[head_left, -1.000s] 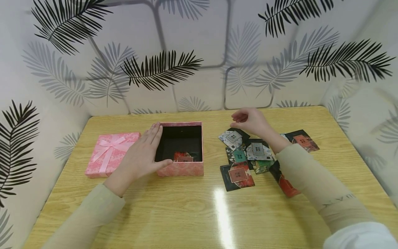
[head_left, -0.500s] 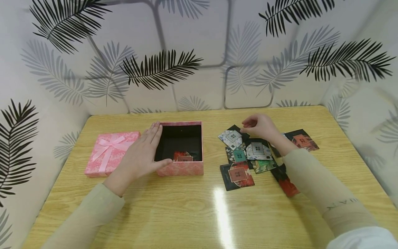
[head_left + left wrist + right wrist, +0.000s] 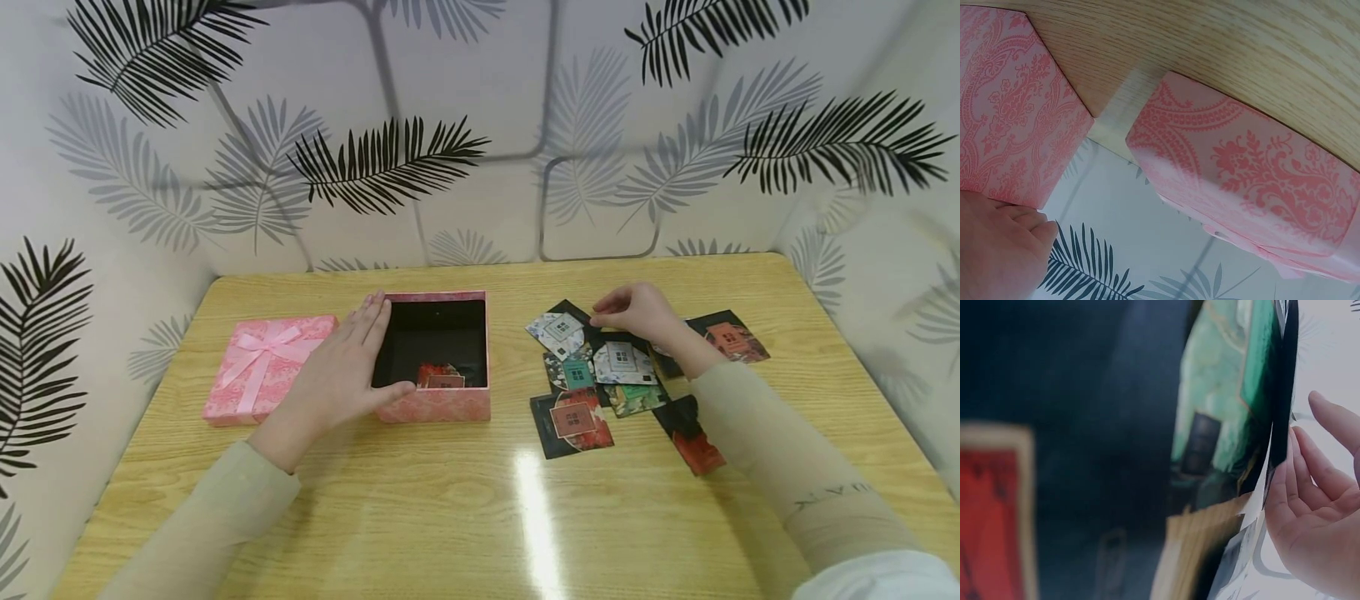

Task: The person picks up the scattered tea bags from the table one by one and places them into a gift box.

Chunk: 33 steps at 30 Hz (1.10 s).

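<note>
1. Head view: loose sachets [image 3: 573, 422] are laid on the table [image 3: 420, 517], right of the box [image 3: 435, 407]; these are judged left to be handled.
2. The lid [image 3: 262, 358] is off, set left of the box.
3. The left hand [image 3: 333, 379] is rested on the box, fingers straight, thumb spread.
4. Inside, one red sachet [image 3: 444, 381] is seen; work is judged partway.
5. The right hand [image 3: 641, 315] is held at the sachets' far side, thumb apart from loosely bent fingers; contact cannot be told.

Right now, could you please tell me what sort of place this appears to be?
Probably a small indoor nook: leaf-patterned walls stand around a wood-grain table, which bears an open pink box and printed packets.
</note>
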Each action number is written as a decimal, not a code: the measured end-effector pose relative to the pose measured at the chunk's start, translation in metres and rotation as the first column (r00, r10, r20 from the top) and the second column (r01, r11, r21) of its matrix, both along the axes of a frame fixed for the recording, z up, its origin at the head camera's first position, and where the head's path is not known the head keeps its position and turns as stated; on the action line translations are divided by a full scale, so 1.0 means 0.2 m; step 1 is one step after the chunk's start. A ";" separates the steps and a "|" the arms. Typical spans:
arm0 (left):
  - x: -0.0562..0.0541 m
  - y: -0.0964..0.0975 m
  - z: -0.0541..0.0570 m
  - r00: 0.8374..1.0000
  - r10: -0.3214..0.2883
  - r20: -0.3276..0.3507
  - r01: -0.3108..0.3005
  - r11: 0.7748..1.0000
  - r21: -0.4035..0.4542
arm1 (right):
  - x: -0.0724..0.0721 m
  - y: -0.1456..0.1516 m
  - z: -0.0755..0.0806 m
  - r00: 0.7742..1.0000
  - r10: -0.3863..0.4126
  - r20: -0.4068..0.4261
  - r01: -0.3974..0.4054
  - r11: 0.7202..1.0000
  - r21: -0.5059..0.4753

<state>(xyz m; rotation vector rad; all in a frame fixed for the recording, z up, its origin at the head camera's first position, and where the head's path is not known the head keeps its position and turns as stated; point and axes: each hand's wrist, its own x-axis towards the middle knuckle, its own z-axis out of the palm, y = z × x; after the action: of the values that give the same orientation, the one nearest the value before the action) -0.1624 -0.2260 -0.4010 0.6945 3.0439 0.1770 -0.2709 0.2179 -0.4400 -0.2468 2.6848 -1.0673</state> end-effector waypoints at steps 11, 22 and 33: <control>0.00 0.00 -0.01 1.000 0.002 0.004 -0.002 1.000 -0.002 | 0.00 0.01 -0.02 0.999 -0.024 0.039 0.026 0.999 -0.026; 0.00 0.00 -0.01 1.000 0.003 0.008 -0.003 1.000 -0.001 | -0.03 0.01 -0.04 0.995 -0.039 0.090 0.043 0.998 -0.045; 0.00 0.00 0.00 1.000 0.004 0.008 -0.004 1.000 0.008 | 0.00 0.00 0.02 0.983 -0.112 0.146 0.127 0.987 -0.095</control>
<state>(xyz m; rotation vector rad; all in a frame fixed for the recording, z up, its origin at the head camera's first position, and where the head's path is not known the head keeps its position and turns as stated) -0.1621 -0.2252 -0.4019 0.6861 3.0390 0.1919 -0.2716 0.2179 -0.4368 -0.0269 2.5494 -1.2138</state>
